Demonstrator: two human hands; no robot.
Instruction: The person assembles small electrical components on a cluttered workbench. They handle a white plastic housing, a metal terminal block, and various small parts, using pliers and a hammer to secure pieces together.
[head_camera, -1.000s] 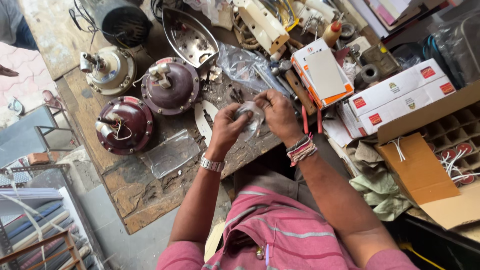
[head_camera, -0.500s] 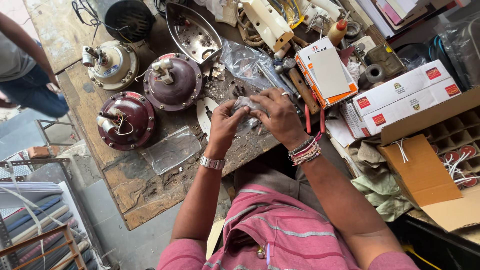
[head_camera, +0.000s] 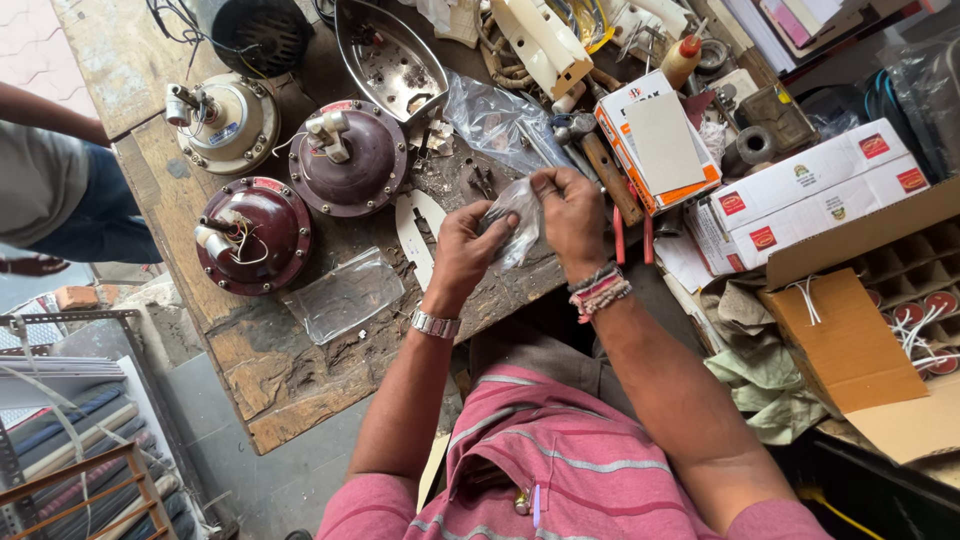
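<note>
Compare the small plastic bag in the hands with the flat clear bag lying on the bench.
The small plastic bag is crumpled and pinched between the left hand and right hand; the flat clear bag lies spread on the workbench, untouched. The held one looks smaller. Both are transparent plastic.

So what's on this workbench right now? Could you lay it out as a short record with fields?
left hand: pinches a small clear plastic bag
right hand: grips the same bag from the top
bench: worn wood
left of the hands: two maroon motor housings, one cream housing
right of the hands: red-handled pliers, white cartons
bystander: far left edge
</note>
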